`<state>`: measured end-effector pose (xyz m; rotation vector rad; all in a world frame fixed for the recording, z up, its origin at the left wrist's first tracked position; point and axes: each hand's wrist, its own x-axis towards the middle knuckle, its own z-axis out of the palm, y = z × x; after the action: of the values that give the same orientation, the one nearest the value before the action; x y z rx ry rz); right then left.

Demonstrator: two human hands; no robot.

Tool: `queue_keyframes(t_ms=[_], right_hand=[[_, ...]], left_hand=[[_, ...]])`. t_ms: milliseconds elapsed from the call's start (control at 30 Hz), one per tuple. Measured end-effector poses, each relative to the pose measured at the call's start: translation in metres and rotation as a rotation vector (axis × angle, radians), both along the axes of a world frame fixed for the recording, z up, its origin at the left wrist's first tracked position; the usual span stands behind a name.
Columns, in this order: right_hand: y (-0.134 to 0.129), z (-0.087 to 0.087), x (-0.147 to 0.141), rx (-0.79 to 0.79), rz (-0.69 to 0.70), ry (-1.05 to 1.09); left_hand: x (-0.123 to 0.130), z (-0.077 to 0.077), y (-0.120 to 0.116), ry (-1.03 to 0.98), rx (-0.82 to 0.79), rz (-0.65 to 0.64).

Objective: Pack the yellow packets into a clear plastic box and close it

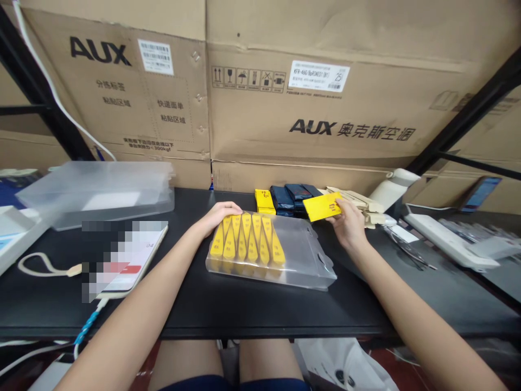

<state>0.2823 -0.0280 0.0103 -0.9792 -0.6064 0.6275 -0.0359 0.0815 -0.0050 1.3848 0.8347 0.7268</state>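
A clear plastic box [303, 252] lies on the black table in front of me. Inside its left part stand several yellow packets [252, 252] in a tight row, alternately wide end up and wide end down. My left hand [223, 214] grips the box at its back left corner, the fingertips partly hidden behind it. Above and behind the box's right end, my right hand [349, 224] pinches a flat yellow packet [323, 206] by its right edge. Another yellow packet [265, 201] lies behind the box, beside dark blue packets [295, 196].
Beige packets [356, 198] and a white cylindrical device [394, 189] stand at the back right, near a white power strip [450, 241]. More clear plastic boxes [109, 190] and a charging phone [140, 255] lie on the left. Large cardboard boxes [252, 130] wall off the back.
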Motion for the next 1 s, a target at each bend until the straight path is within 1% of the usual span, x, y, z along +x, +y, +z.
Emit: queue_keyframes(t_ms=[100,167,300,500,767,933,1000], right_hand=[[0.0008,0.0009,0.0026,-0.003,0.042,0.101],[0.0011,0.0012,0.0037,-0.017,0.057,0.132],[0.0006,0.0007,0.0042,-0.048,0.066,0.107],[-0.0011,0.0003,0.0026,-0.042,0.191,-0.011],[0.0005,-0.0003,0.0057,-0.016,0.176,0.046],[-0.0004,0.001,0.0064,-0.016,0.275,0.045],[-0.0001,0.0011,0.007,-0.041,0.286,0.063]], left_hand=[[-0.0001,0.0001,0.0003,-0.001,0.004,-0.003],[-0.0001,0.0001,0.0003,-0.002,0.003,-0.004],[0.0,0.0,-0.0001,-0.002,-0.005,-0.006],[-0.0004,-0.0012,0.0004,-0.001,0.003,-0.01],[-0.0008,-0.0025,0.0016,0.003,0.023,-0.011],[-0.0006,-0.0012,0.0,-0.004,0.009,-0.008],[-0.0005,-0.0011,-0.0003,-0.004,0.006,-0.009]])
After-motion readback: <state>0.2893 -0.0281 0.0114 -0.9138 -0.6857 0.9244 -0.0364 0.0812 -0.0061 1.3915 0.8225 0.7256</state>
